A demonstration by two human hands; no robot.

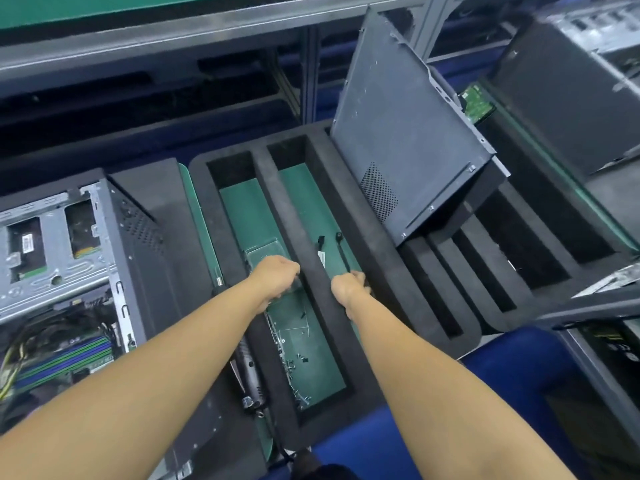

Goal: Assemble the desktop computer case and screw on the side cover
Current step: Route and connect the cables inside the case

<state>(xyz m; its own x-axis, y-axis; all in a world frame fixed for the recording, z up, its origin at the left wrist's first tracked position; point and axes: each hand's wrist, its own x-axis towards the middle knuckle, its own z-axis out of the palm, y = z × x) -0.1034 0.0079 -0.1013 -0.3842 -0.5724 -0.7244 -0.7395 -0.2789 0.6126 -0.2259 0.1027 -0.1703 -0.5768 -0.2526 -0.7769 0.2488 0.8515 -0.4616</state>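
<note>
Grey side cover [408, 133] w/ mesh vent [379, 192], tilted over foam tray [381, 271]; left hand [277, 277], right hand [349, 287] curled, grip unclear

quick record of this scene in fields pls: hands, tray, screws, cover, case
left hand: fingers curled, on a clear plastic piece in the foam tray; grip unclear
right hand: curled at the end of a black cable, next compartment; grip unclear
screws: loose in left hand's compartment
side cover: leaning tilted on the tray, off the case
computer case: open, left of tray
</note>
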